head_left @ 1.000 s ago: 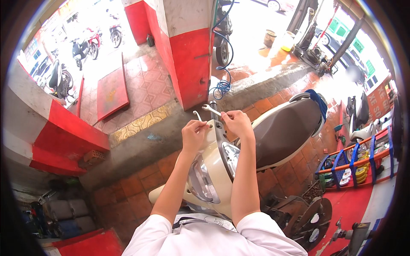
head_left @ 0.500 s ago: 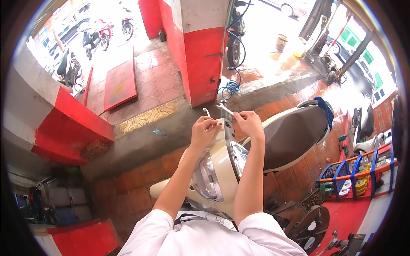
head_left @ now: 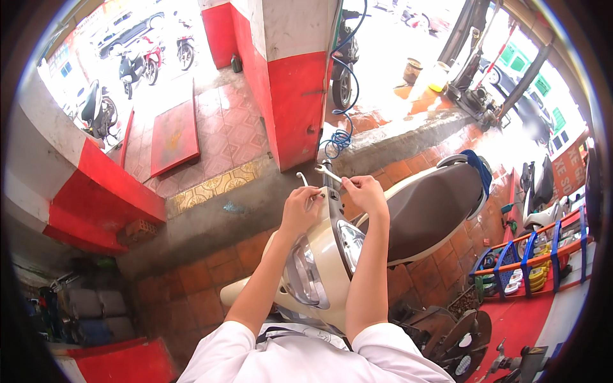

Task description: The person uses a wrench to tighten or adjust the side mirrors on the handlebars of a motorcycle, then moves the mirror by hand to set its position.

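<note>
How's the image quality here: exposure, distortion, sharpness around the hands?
Head view: the street is washed out nearly white; head view: the left wall curves toward a dark rim; head view: the lower left is dim, while the wrench and right hand are recognisable.

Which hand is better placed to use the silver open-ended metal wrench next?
Probably your right hand: it holds the silver open-ended metal wrench, while your left hand is at the top of the cream plastic scooter cover.

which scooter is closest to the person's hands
The cream scooter with the dark brown seat: the left hand and right hand are at its front, while the other scooters stand farther off.
</note>
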Motion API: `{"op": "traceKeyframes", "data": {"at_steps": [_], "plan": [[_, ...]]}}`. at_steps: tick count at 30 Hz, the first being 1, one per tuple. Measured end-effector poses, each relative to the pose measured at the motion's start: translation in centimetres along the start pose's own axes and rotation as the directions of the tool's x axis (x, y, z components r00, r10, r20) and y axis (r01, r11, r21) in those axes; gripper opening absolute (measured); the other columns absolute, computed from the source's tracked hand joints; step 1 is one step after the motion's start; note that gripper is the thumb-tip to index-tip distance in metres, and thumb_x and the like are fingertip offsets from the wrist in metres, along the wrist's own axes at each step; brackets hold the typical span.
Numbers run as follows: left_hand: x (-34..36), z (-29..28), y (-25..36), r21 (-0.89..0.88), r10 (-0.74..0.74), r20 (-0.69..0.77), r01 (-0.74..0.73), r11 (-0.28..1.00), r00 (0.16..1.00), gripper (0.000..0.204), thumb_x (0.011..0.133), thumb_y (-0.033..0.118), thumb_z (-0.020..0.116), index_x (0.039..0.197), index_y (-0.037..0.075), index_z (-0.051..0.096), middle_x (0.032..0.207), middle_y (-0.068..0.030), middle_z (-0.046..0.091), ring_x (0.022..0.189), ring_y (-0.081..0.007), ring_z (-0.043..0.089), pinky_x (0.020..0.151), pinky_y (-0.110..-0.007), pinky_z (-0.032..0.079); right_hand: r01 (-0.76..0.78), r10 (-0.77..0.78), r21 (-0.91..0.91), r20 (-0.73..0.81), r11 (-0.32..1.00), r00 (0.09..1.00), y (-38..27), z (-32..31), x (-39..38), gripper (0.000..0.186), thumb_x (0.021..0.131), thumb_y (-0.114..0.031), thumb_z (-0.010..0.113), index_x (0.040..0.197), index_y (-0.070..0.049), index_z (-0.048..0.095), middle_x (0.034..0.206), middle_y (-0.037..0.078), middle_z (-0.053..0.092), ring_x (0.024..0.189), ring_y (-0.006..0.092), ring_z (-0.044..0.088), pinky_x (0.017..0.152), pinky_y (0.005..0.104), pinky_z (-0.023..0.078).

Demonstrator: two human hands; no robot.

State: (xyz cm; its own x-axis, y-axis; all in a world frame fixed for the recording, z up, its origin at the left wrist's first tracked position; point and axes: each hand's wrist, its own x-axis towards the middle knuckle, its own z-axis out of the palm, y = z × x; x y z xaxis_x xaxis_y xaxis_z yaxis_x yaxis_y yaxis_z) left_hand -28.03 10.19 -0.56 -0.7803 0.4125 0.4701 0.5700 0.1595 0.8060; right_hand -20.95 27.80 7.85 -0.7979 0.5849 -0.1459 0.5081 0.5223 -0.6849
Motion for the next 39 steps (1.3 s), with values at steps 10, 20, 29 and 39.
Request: {"op": "traceKeyframes", "data": {"at_steps": [10, 20, 29, 39], "plan": [[-0.2, 0.7, -1.8, -0.165, -0.172, -0.010, 0.168, 0.972, 0.985, 0.025, 0.083, 0.001, 0.071, 0.108, 0.001, 0.069, 0.095, -0.0108, 0.070, 0.075, -0.0178, 0.068, 0.069, -0.030, 0.054, -0.035, 0.041, -0.044, 0.150, 0.998, 0.988, 2.0, -2.0, -0.4, 0.036, 0.086, -0.046, 0.069, 0.091, -0.011, 0.079, 0.073, 0.012, 0.068, 0.073, 0.0245, 0.068, 0.074, 0.0375, 0.052], [-0.3, 0.4, -1.0, -0.198, -0.207, 0.022, 0.207, 0.958, 0.978, 0.033, 0.084, -0.004, 0.065, 0.117, 0.001, 0.063, 0.096, -0.0121, 0.071, 0.082, -0.0183, 0.069, 0.073, -0.030, 0.054, -0.059, 0.071, -0.057, 0.258, 0.997, 0.964, 2.8, -1.5, -0.1, 0.038, 0.080, -0.048, 0.076, 0.094, -0.013, 0.080, 0.080, 0.011, 0.073, 0.078, 0.0207, 0.069, 0.078, 0.0361, 0.053], [-0.7, 0.4, -1.7, -0.095, -0.099, 0.004, 0.099, 0.991, 0.995, 0.036, 0.085, -0.009, 0.059, 0.119, 0.003, 0.062, 0.100, -0.0123, 0.066, 0.088, -0.0189, 0.067, 0.077, -0.030, 0.054, 0.024, -0.016, -0.032, 0.229, 0.999, 0.973, 2.6, -1.2, -0.4, 0.030, 0.085, -0.039, 0.076, 0.090, -0.009, 0.080, 0.055, -0.001, 0.050, 0.055, 0.0083, 0.044, 0.054, 0.0302, 0.039], [-0.8, 0.2, -1.8, -0.170, -0.153, 0.028, 0.156, 0.973, 0.988, 0.030, 0.086, -0.009, 0.060, 0.115, 0.001, 0.064, 0.103, -0.0123, 0.067, 0.095, -0.0203, 0.068, 0.081, -0.030, 0.056, 0.014, 0.010, -0.080, 0.289, 0.997, 0.957, 3.3, -0.9, 0.4, 0.033, 0.080, -0.047, 0.077, 0.092, -0.016, 0.081, 0.084, 0.011, 0.074, 0.082, 0.0239, 0.070, 0.081, 0.0370, 0.053]]}}
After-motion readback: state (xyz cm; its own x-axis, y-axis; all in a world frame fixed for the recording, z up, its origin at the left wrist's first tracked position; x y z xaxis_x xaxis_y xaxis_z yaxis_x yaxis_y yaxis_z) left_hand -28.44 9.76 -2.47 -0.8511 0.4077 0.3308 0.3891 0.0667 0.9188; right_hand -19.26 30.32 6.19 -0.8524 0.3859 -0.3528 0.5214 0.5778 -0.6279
